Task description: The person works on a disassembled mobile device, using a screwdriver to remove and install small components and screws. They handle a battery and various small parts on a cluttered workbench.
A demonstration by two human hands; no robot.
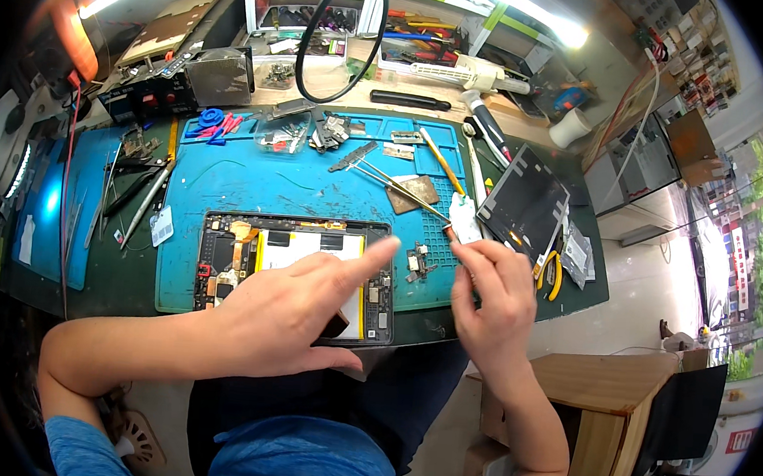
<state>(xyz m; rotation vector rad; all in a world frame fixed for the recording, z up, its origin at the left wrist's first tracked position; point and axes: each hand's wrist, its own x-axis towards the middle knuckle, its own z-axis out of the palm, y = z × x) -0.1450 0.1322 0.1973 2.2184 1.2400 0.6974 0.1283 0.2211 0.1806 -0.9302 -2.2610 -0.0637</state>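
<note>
An opened tablet (381, 304) lies at the mat's near edge, its white battery with yellow edging (354, 247) and circuit parts exposed. Over it is my left hand (302, 299), index finger and thumb stretched apart; its other fingers are partly hidden. A dark brown piece (336, 325) shows beneath that hand, and I cannot tell whether it is touched. To the tablet's right, my right hand (497, 295) pinches a small reddish-brown piece (449, 232) between thumb and index finger. Silver tweezers (403, 189) end close to these fingertips, crossing a square metal plate (416, 196).
A blue work mat (253, 180) covers the bench middle. Small metal parts (419, 263) lie between my hands. A black screen panel (525, 204) and yellow-handled pliers (554, 277) are at right. Pens and tools (140, 208) lie left. A black cable loop (302, 51) hangs ahead.
</note>
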